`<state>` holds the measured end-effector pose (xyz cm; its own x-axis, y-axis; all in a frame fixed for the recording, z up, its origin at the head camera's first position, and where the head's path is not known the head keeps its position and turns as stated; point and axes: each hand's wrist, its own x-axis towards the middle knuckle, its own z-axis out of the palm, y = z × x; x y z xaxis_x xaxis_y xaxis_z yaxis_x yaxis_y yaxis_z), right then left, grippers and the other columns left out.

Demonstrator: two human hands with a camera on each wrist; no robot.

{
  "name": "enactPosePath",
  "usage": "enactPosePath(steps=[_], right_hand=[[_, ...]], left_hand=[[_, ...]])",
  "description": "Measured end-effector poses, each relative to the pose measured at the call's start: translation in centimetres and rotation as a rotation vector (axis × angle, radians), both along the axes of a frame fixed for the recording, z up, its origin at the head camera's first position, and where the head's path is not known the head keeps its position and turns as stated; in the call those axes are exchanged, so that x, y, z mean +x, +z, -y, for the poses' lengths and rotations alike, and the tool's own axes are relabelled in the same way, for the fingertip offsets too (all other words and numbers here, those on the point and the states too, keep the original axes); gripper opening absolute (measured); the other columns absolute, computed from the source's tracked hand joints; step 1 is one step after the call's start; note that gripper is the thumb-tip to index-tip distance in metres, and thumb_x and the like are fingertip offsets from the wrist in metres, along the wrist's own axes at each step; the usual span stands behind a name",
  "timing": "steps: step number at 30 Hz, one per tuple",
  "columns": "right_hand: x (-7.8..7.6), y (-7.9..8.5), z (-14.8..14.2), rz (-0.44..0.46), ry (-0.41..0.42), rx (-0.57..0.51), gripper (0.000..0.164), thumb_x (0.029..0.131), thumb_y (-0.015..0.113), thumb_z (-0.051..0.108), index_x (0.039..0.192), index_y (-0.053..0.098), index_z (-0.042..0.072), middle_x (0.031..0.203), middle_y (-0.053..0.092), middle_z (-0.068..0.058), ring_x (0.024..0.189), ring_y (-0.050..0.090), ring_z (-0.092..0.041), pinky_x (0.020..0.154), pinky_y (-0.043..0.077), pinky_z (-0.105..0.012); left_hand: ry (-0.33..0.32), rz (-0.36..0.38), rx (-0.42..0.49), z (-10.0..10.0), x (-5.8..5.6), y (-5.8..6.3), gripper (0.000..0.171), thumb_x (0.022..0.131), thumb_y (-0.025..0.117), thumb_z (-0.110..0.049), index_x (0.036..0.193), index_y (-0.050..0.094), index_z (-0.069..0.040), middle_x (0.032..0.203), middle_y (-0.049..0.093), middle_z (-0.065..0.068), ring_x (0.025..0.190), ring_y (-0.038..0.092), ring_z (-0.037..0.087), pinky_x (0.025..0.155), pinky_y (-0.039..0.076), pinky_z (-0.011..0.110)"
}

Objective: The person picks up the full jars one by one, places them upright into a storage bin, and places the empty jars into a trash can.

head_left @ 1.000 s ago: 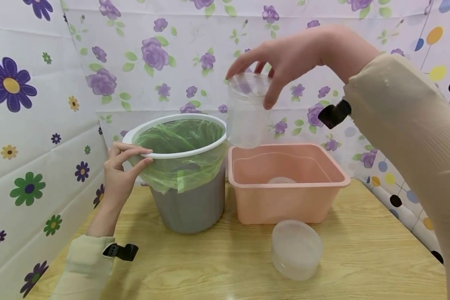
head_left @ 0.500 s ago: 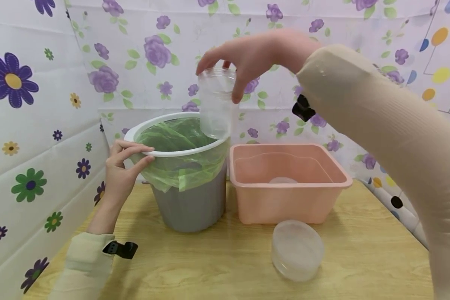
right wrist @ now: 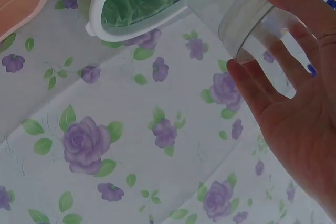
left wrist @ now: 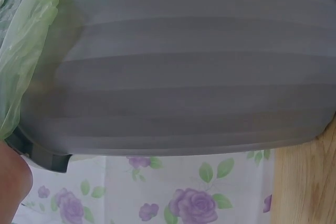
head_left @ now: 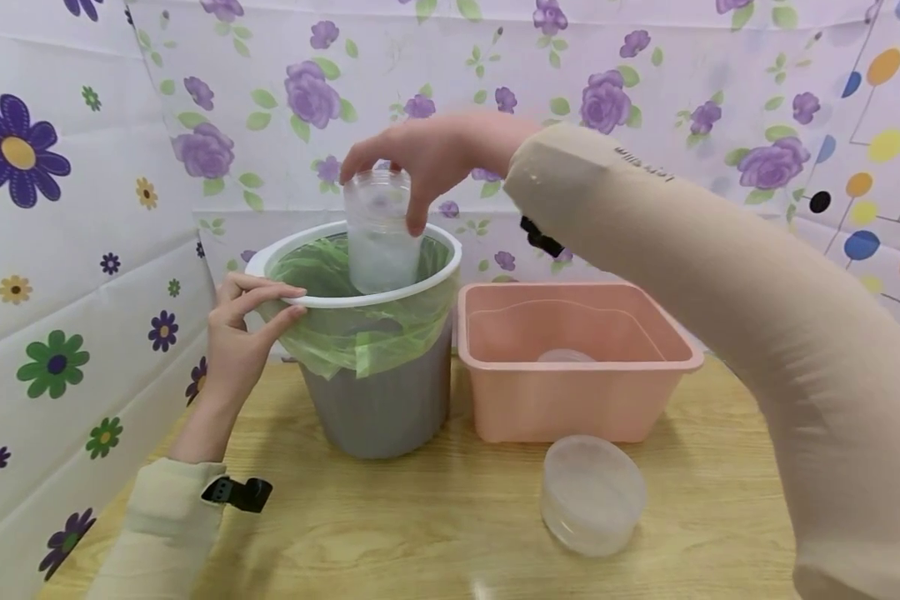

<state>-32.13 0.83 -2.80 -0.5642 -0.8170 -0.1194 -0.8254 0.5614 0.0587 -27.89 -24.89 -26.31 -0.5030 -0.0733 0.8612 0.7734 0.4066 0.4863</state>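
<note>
My right hand (head_left: 435, 158) grips a clear plastic jar (head_left: 381, 237) by its top rim, thumb on the near side and fingers across the far side. The jar is upright, its lower part within the mouth of a grey trash can (head_left: 378, 408). A green bag (head_left: 322, 337) lines that can and folds over its white rim (head_left: 367, 302). At the rim's left side my left hand (head_left: 240, 337) pinches the edge between thumb and fingers. In the right wrist view the jar (right wrist: 247, 24) sits between thumb and fingertips, its bottom toward the green-lined opening.
Right of the can stands a pink plastic basin (head_left: 562, 404) with a pale round thing (head_left: 565, 356) partly visible inside. A round translucent lidded container (head_left: 592, 496) rests on the wooden table (head_left: 390, 533) in front of it. Flowered sheets (head_left: 495, 50) hang behind and beside.
My right hand has carried the jar left and down, from above the gap between can and basin into the can's mouth. The left hand stays at the rim.
</note>
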Motion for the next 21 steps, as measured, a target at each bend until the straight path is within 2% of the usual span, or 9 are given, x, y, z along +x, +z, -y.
enactPosePath(steps=[9,14,21], right_hand=[[-2.0,-2.2,3.0,0.022,0.021,0.052,0.087,0.08,0.082,0.019,0.151,0.034,0.033,0.157,0.034,-0.001,0.141,0.04,-0.032,0.112,0.041,-0.045],[-2.2,-3.0,3.6,0.032,0.022,0.109,0.087,0.079,0.082,0.021,0.15,0.034,0.033,0.157,0.035,0.0,0.139,0.042,-0.03,0.112,0.04,-0.043],[-2.2,-3.3,4.1,0.059,0.03,0.153,0.087,0.08,0.082,0.022,0.152,0.034,0.032,0.157,0.034,-0.001,0.138,0.042,-0.028,0.112,0.04,-0.042]], left_hand=[[-0.003,0.007,0.001,-0.1,0.0,0.1,0.02,0.081,0.073,0.01,0.1,0.073,0.007,0.103,0.055,-0.022,0.109,0.042,0.002,0.102,0.026,0.021],[-0.002,0.011,-0.001,-0.2,-0.1,0.1,0.02,0.08,0.073,0.012,0.1,0.072,0.007,0.103,0.055,-0.022,0.11,0.042,0.002,0.105,0.026,0.023],[0.0,0.015,0.0,0.0,0.0,0.2,0.021,0.08,0.073,0.012,0.1,0.072,0.008,0.102,0.055,-0.021,0.11,0.042,0.003,0.105,0.025,0.024]])
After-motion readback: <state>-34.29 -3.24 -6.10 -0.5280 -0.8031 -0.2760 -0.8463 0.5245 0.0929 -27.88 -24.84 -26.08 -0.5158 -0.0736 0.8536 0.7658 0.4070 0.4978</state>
